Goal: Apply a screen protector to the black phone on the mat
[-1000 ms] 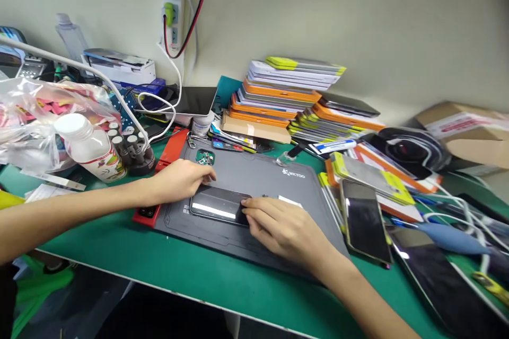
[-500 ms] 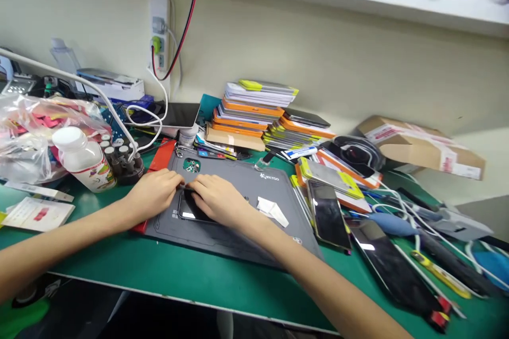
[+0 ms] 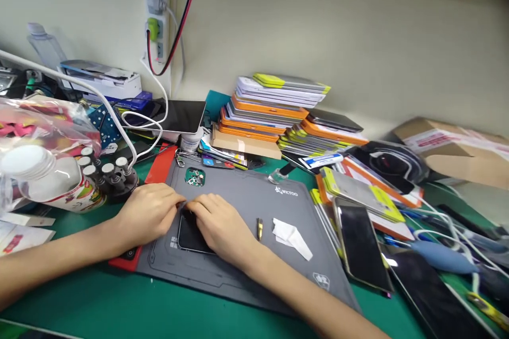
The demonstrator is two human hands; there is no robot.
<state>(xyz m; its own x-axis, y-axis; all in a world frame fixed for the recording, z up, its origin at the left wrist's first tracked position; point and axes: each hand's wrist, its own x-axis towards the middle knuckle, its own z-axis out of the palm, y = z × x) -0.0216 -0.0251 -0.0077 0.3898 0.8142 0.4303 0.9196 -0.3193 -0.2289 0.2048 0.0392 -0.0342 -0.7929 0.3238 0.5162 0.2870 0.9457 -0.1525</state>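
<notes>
A black smartphone (image 3: 192, 234) lies on the grey work mat (image 3: 234, 275), its right part covered by a hand. My right hand (image 3: 222, 225) rests over it with bent fingers gripping at its upper edge. At the phone's upper left corner, my left hand (image 3: 150, 213) is closed in a pinch. The fingertips of both hands nearly meet there; whatever the left one pinches is too small to make out. To the right on the mat are a small brass-coloured piece (image 3: 260, 229) and a crumpled white wipe (image 3: 292, 237). Small screws and parts fill a recess (image 3: 195, 177) above the hands.
Stacked orange and yellow-edged phone-part packs (image 3: 270, 111) stand against the wall. More phones (image 3: 363, 243) and cables lie at the right, near a cardboard box (image 3: 457, 143). A white-capped bottle (image 3: 51, 180) and a bit holder (image 3: 115, 177) stand left of the mat.
The view has moved closer and tilted down, so the mat and hands look larger. Both hands stay at the phone's upper edge. The brass-coloured piece now shows clear of my right hand.
</notes>
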